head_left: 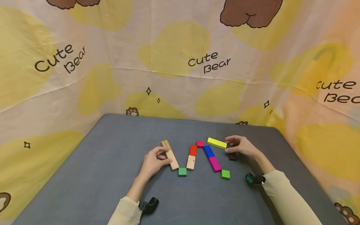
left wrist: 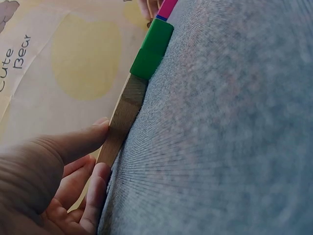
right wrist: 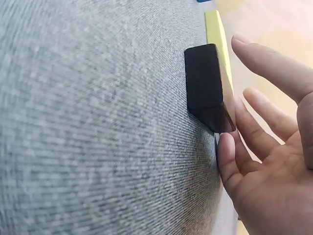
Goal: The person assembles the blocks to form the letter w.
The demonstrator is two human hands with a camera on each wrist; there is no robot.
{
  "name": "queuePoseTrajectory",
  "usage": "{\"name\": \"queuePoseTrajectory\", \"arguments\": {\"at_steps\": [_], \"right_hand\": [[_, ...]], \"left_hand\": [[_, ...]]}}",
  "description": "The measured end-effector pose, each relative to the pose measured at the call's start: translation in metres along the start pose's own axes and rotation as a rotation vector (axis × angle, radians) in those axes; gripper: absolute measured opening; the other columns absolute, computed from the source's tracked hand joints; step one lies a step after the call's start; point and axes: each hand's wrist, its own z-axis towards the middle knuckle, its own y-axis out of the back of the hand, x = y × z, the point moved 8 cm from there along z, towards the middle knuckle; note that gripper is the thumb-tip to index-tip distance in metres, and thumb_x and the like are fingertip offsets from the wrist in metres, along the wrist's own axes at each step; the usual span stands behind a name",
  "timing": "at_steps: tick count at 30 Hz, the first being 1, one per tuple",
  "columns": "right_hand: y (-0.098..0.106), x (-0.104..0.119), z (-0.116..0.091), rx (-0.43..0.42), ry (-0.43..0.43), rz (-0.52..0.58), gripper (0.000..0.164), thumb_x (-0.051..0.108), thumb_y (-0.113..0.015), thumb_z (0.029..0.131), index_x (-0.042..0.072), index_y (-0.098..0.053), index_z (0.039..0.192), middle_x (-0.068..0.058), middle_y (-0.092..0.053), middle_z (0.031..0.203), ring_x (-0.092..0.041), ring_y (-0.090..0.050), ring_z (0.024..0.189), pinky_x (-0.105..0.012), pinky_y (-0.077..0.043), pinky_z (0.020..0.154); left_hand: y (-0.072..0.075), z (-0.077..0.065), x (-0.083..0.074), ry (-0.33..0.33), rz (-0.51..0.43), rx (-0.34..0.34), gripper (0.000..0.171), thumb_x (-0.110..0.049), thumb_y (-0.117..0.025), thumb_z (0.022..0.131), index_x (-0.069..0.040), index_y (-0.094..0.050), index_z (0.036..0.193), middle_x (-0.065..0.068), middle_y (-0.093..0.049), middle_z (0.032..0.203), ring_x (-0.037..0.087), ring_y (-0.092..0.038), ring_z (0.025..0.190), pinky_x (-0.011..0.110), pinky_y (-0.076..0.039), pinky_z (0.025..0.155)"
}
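Note:
My left hand [head_left: 153, 162] touches the left side of a plain wooden block [head_left: 172, 160], its thumb and fingertips set along that side. Another wooden block [head_left: 166, 144] with striped grain continues the line beyond it. A dark block [head_left: 232, 156] lies partly hidden under my right hand [head_left: 243, 146]. In the right wrist view, fingertips [right wrist: 227, 142] are right at the edge of this dark block [right wrist: 203, 78], while the thumb stands apart from it. The yellow block [head_left: 216, 143] has its right end next to the right fingertips.
Green square block [head_left: 182, 172], red block [head_left: 193, 150] above a knotted wooden one [head_left: 191, 163], pink square [head_left: 200, 144], blue block [head_left: 209, 152], magenta block [head_left: 215, 164] and light green square [head_left: 225, 174] form a zigzag on the grey table [head_left: 112, 175]. A printed cloth [head_left: 168, 62] hangs behind.

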Motion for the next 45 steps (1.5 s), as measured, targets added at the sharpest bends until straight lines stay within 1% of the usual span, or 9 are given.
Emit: {"name": "queuePoseTrajectory", "arguments": {"at_steps": [3,6,10,13,19,22,32,37,45], "right_hand": [[-0.004,0.002,0.004,0.03,0.007,-0.004,0.06,0.018,-0.082,0.082,-0.004,-0.057,0.132,-0.016,-0.066,0.113,-0.032,-0.057,0.104,-0.036,-0.048,0.086],[-0.007,0.003,0.009,0.043,0.012,-0.015,0.058,0.017,-0.084,0.08,-0.002,-0.06,0.129,-0.012,-0.068,0.105,-0.029,-0.059,0.099,-0.032,-0.049,0.083],[-0.012,0.008,0.017,0.072,0.051,-0.044,0.06,0.01,-0.085,0.078,-0.001,-0.059,0.131,-0.014,-0.065,0.118,-0.03,-0.058,0.101,-0.034,-0.049,0.083],[-0.018,0.013,0.021,0.125,0.074,-0.052,0.068,0.003,-0.083,0.077,0.002,-0.054,0.139,-0.015,-0.058,0.131,-0.032,-0.057,0.101,-0.038,-0.05,0.078],[-0.028,0.02,0.028,0.262,0.124,-0.051,0.082,-0.001,-0.081,0.076,0.006,-0.043,0.149,-0.018,-0.053,0.132,-0.034,-0.058,0.092,-0.037,-0.05,0.069],[-0.031,0.02,0.03,0.304,0.139,-0.047,0.085,-0.003,-0.082,0.075,0.005,-0.041,0.15,-0.017,-0.047,0.142,-0.034,-0.056,0.089,-0.034,-0.049,0.065],[-0.037,0.025,0.033,0.375,0.147,-0.067,0.098,-0.009,-0.079,0.071,0.005,-0.03,0.154,-0.017,-0.031,0.154,-0.031,-0.052,0.088,-0.034,-0.049,0.063],[-0.042,0.028,0.036,0.417,0.187,-0.107,0.1,-0.01,-0.078,0.069,0.004,-0.029,0.155,-0.017,-0.032,0.154,-0.031,-0.05,0.091,-0.034,-0.048,0.061],[-0.042,0.029,0.04,0.421,0.207,-0.12,0.099,-0.006,-0.081,0.068,0.005,-0.032,0.154,-0.014,-0.036,0.153,-0.032,-0.048,0.096,-0.035,-0.047,0.066]], "left_hand": [[0.001,0.0,0.0,-0.001,-0.003,0.002,0.046,-0.016,-0.086,0.078,-0.014,-0.069,0.12,0.004,-0.069,0.118,0.016,-0.064,0.088,0.039,-0.05,0.076],[0.002,0.0,-0.001,-0.008,-0.001,0.001,0.046,-0.015,-0.086,0.078,-0.013,-0.069,0.121,0.004,-0.069,0.117,0.016,-0.064,0.088,0.039,-0.05,0.077],[0.002,0.0,-0.001,-0.012,0.007,-0.002,0.046,-0.016,-0.086,0.078,-0.013,-0.069,0.12,0.004,-0.07,0.116,0.015,-0.064,0.087,0.039,-0.05,0.076],[0.001,0.0,-0.001,-0.013,0.009,0.002,0.046,-0.016,-0.086,0.078,-0.013,-0.069,0.12,0.004,-0.07,0.116,0.015,-0.064,0.087,0.038,-0.05,0.076],[0.0,0.0,-0.001,-0.019,0.003,0.0,0.045,-0.017,-0.086,0.078,-0.013,-0.069,0.12,0.004,-0.07,0.116,0.015,-0.064,0.087,0.038,-0.05,0.075],[0.0,-0.001,-0.001,-0.013,-0.003,0.004,0.045,-0.017,-0.086,0.078,-0.013,-0.069,0.12,0.004,-0.069,0.116,0.015,-0.063,0.087,0.038,-0.05,0.075],[0.001,-0.002,0.002,-0.007,0.007,0.001,0.044,-0.018,-0.086,0.078,-0.014,-0.069,0.119,0.004,-0.069,0.116,0.015,-0.063,0.086,0.037,-0.05,0.074],[0.001,-0.002,0.004,0.006,0.015,-0.001,0.045,-0.019,-0.086,0.078,-0.015,-0.069,0.119,0.003,-0.07,0.116,0.013,-0.062,0.085,0.036,-0.049,0.073],[0.0,-0.001,0.002,-0.002,0.012,-0.005,0.045,-0.019,-0.087,0.077,-0.015,-0.07,0.119,0.004,-0.07,0.114,0.013,-0.062,0.083,0.036,-0.049,0.072]]}}
